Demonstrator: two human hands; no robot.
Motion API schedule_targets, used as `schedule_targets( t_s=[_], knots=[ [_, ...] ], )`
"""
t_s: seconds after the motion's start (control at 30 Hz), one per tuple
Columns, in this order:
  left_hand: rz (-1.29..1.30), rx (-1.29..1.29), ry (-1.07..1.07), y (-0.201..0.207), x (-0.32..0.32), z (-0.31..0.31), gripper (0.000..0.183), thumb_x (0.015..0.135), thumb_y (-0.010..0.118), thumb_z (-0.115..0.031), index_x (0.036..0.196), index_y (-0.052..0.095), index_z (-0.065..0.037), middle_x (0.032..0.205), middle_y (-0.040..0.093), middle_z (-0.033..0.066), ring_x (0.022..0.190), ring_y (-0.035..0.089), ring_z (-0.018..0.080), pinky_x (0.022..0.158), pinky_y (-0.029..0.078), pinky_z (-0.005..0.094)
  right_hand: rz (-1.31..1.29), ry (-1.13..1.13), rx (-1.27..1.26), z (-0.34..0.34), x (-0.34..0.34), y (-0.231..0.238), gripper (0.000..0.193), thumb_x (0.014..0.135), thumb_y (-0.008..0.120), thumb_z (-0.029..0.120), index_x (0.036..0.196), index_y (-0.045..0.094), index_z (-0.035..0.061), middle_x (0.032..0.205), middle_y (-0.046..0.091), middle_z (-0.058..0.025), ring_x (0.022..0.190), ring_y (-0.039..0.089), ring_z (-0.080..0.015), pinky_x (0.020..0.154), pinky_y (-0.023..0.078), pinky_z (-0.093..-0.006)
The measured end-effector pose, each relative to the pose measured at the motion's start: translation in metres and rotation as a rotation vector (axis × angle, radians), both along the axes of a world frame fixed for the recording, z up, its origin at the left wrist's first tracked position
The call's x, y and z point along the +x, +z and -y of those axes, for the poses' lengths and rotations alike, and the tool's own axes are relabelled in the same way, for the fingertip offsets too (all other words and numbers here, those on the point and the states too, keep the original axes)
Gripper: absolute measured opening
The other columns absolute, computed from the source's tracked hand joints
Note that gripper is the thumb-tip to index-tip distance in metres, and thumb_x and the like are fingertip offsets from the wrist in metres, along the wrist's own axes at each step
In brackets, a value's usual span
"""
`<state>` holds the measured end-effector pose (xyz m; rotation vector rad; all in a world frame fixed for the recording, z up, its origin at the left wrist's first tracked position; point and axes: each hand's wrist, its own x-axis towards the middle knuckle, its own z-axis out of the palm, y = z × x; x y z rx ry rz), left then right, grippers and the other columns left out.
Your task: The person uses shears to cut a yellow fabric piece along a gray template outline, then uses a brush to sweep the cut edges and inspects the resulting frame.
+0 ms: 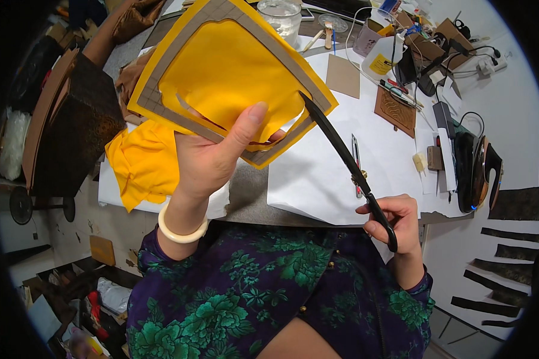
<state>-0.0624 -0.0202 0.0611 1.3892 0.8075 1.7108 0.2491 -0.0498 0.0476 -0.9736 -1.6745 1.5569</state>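
Note:
Raised over the table, a yellow fabric piece (233,63) is backed by a grey-brown frame (167,60) marked with grid lines. My left hand (206,158) grips the near edge of both, thumb on top and fingers mostly hidden beneath. Inside the frame, the yellow middle is cut along its near side, leaving a gap on either side of my thumb. Black-handled scissors (341,146) are in my right hand (401,221), fingers through the handle. Their tip meets the fabric at the frame's right inner corner; the blades look nearly closed.
Crumpled yellow fabric (144,164) lies at the table's left. White paper (323,194) covers much of the top, with a slim cutter (356,158) on it. Farther off are a glass jar (279,21), a beige card (343,76), a tooled brown leather piece (395,112) and tangled cables.

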Motion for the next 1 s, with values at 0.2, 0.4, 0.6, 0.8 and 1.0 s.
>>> schedule_targets(
  t_s=[0.2, 0.4, 0.6, 0.8, 1.0],
  knots=[
    [0.074, -0.028, 0.003, 0.008, 0.006, 0.004, 0.016, 0.087, 0.06, -0.001, 0.102, 0.058, 0.005, 0.093, 0.064, 0.0107, 0.075, 0.066, 0.0171, 0.067, 0.06, 0.0319, -0.059, 0.047, -0.008, -0.002, -0.002, 0.003, 0.03, 0.071, 0.073, -0.001, 0.097, 0.064, -0.0117, 0.054, 0.049, 0.0045, 0.046, 0.039, 0.0012, 0.043, 0.024, -0.0156],
    [0.039, -0.001, -0.034, 0.009, 0.006, 0.005, 0.016, 0.088, 0.059, -0.001, 0.103, 0.058, 0.006, 0.093, 0.064, 0.0111, 0.077, 0.066, 0.0176, 0.068, 0.06, 0.0311, -0.036, 0.03, -0.008, -0.001, -0.001, 0.003, 0.03, 0.07, 0.074, 0.001, 0.096, 0.065, -0.0106, 0.054, 0.049, 0.0047, 0.046, 0.039, 0.0013, 0.043, 0.024, -0.0155],
    [-0.037, 0.057, 0.013, 0.01, 0.006, 0.005, 0.015, 0.087, 0.061, -0.003, 0.101, 0.061, 0.004, 0.093, 0.065, 0.009, 0.077, 0.065, 0.0145, 0.068, 0.057, 0.0268, 0.016, 0.001, 0.004, 0.001, -0.001, 0.002, 0.028, 0.07, 0.074, 0.001, 0.095, 0.065, -0.0098, 0.054, 0.048, 0.0052, 0.046, 0.038, 0.0014, 0.043, 0.024, -0.0155],
    [-0.069, 0.02, 0.039, 0.007, 0.007, 0.006, 0.016, 0.086, 0.064, -0.004, 0.101, 0.063, 0.001, 0.094, 0.066, 0.0056, 0.081, 0.063, 0.0114, 0.073, 0.05, 0.0236, -0.076, 0.043, -0.012, -0.002, -0.003, 0.003, 0.031, 0.07, 0.074, 0.0, 0.097, 0.063, -0.0125, 0.054, 0.049, 0.0044, 0.047, 0.04, 0.0009, 0.043, 0.025, -0.0155],
    [-0.118, -0.03, 0.014, 0.003, 0.005, 0.009, 0.022, 0.084, 0.065, -0.002, 0.106, 0.061, 0.0, 0.1, 0.065, 0.0066, 0.089, 0.062, 0.0135, 0.081, 0.048, 0.0259, -0.09, 0.033, -0.026, -0.002, -0.004, 0.002, 0.031, 0.07, 0.074, 0.0, 0.097, 0.063, -0.0129, 0.055, 0.05, 0.0036, 0.048, 0.041, 0.0004, 0.043, 0.026, -0.0154]
  ],
)
